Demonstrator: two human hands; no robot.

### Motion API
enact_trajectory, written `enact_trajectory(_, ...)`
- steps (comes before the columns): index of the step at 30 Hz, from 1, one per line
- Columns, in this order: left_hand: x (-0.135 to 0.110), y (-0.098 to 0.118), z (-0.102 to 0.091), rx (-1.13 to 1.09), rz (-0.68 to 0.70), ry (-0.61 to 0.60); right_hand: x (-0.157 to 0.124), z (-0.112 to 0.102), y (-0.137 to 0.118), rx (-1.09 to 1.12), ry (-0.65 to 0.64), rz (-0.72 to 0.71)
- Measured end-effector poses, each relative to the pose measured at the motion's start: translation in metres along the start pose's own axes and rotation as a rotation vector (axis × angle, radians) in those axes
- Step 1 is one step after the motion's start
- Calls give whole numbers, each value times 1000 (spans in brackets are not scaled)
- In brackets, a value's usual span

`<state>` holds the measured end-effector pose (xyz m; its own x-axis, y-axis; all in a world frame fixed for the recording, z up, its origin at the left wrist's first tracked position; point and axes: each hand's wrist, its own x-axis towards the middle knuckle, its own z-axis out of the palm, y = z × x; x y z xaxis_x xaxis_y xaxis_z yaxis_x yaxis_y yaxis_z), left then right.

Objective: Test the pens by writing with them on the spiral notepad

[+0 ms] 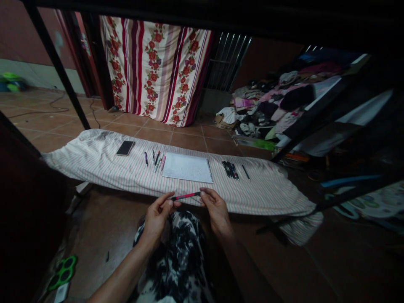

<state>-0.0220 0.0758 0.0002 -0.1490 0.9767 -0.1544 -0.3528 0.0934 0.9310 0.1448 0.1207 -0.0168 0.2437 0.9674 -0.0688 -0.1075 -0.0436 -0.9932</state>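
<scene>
— What's being held?
— A red and black pen (187, 196), its right end slightly higher. The left hand (160, 212) pinches one end, the right hand (216, 208) the other.
— Where exactly?
— Between them, by the near edge of the cloth-covered surface (252, 198).
— And on that surface?
— A spiral notebook (187, 166) lies just beyond the pen. Loose pens (157, 158) lie just beside its left edge, with a phone (125, 147) farther left. To the right there's a row of dark pens (230, 170), then one lone dark pen (246, 172).
— Farther out?
— A flowered, striped curtain (158, 71) hangs past the surface; a heap of clothes (274, 105) lies right of it.
</scene>
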Motion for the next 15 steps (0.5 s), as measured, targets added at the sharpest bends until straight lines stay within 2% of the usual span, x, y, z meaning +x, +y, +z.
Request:
enact_trajectory(8,14,-3,10,40,70,21,15,-8,5,97,16,56)
enact_trajectory(15,24,-9,21,97,57,36,23,-15,8,65,31,78)
